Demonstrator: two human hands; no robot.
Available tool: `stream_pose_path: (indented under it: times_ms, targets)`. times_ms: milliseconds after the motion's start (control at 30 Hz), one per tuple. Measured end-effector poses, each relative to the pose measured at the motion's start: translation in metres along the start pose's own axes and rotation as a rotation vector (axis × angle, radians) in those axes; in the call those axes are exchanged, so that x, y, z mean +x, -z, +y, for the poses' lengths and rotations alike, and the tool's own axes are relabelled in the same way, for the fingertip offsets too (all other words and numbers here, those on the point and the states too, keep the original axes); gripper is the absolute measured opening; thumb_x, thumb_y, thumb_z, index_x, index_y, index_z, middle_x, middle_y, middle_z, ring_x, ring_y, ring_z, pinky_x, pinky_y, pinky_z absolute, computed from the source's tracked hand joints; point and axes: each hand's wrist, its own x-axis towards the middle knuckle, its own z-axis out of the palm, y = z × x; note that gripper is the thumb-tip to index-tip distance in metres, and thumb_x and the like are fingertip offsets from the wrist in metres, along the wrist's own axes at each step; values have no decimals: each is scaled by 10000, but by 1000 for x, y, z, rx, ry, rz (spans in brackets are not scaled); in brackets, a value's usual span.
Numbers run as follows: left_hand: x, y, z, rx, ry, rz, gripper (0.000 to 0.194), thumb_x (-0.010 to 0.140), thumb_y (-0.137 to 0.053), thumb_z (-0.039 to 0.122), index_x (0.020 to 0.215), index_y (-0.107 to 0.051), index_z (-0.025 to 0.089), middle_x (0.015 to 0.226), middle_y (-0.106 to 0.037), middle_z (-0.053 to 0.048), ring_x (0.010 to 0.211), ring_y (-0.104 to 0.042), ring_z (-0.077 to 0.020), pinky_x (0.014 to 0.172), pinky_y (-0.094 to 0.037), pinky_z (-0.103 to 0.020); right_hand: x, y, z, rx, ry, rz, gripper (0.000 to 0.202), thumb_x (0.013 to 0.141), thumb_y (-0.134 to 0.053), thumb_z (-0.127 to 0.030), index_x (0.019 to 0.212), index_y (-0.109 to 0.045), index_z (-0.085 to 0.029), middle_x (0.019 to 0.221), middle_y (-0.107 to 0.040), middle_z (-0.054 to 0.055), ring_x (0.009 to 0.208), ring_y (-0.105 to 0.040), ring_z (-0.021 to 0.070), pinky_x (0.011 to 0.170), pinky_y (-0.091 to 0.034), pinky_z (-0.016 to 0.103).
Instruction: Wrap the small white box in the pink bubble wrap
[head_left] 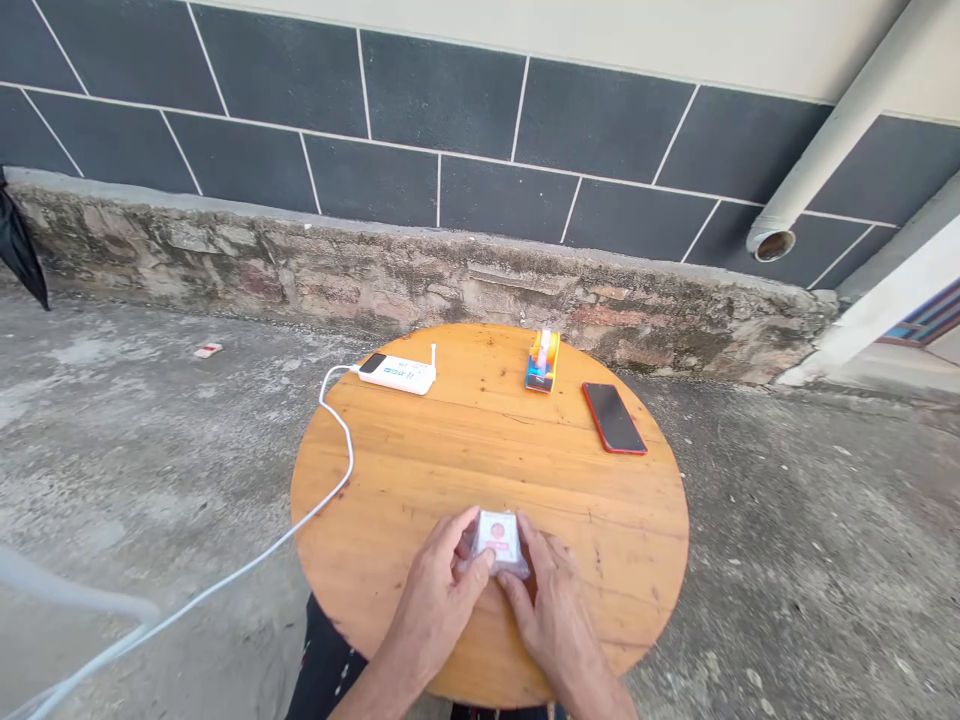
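Observation:
A small white box with pink-red print (498, 536), wrapped in clear plastic, is at the near part of the round wooden table (480, 450). My left hand (442, 585) grips its left side, with the thumb at the near left corner. On the other side my right hand (551, 595) holds the box's right edge, fingers along it and thumb near the front. The box's underside is hidden, so I cannot tell whether it rests on the wood.
A white power bank-like device (397, 373) with a white cable (349, 440) lies at the table's back left. A colourful tape dispenser (542, 361) stands at the back; a red-edged phone (615, 418) lies at the right. Beyond are a tiled wall (450, 90) and drainpipe (832, 150).

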Motion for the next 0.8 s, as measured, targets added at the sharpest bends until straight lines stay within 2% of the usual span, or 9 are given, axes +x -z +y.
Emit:
stream_pose_path:
  times_ms: [100,167,233,333,400,567,700,800]
  targets:
    - [3,5,2,-2,-6,-25,411,819,-550,262,1222,-552,180,1024,-637,-66,817,-623,-179,730,-534,-320,-3,-1,2,-19,28,5,582,834,-544,-197,1394,-386,-185,1194,-617,126,1054,-581,297,899,-467,496]
    - [-1,12,1,2,3,-30,403,824,-547,272,1218,-552,186,983,-636,-59,802,-624,-176,711,-531,-309,-11,-3,7,33,19,56,598,834,-564,-249,1395,-372,-174,1279,-568,136,1130,-552,300,935,-458,485]
    - [-8,18,-2,17,18,-22,362,845,-521,298,1188,-564,189,916,-633,-46,735,-619,-165,661,-524,-294,-21,-5,12,120,-43,134,530,861,-547,-302,1354,-406,-166,1281,-564,141,1147,-550,284,942,-466,457]
    - [-18,24,-9,91,12,0,275,835,-514,266,1089,-592,193,852,-625,-27,647,-590,-147,630,-507,-284,-30,-3,13,198,-122,203,335,887,-526,-364,1170,-552,-184,1082,-659,118,1001,-614,264,873,-498,428]
    - [-21,24,-11,158,-28,6,217,809,-516,208,1004,-612,199,831,-632,-19,639,-581,-146,639,-496,-282,-28,1,10,194,-100,187,257,888,-529,-383,1045,-618,-200,967,-683,97,903,-630,259,807,-510,417]
    - [-12,16,-10,215,-150,12,168,804,-476,149,779,-632,208,756,-657,-15,696,-610,-169,643,-475,-268,-13,3,0,156,20,148,238,933,-468,-311,908,-674,-195,864,-698,88,810,-634,229,734,-512,375]
    - [-7,12,-7,228,-187,30,169,802,-483,145,717,-616,206,724,-653,-12,720,-622,-176,652,-474,-265,-9,-3,-3,38,79,189,239,932,-462,-264,851,-674,-185,825,-695,83,757,-621,215,699,-499,360]
    - [-7,12,-6,231,-187,46,183,817,-470,147,713,-611,202,719,-647,-14,725,-620,-177,657,-477,-271,-11,-5,-4,-53,94,172,238,929,-451,-228,830,-663,-183,800,-686,76,736,-612,212,691,-485,352]
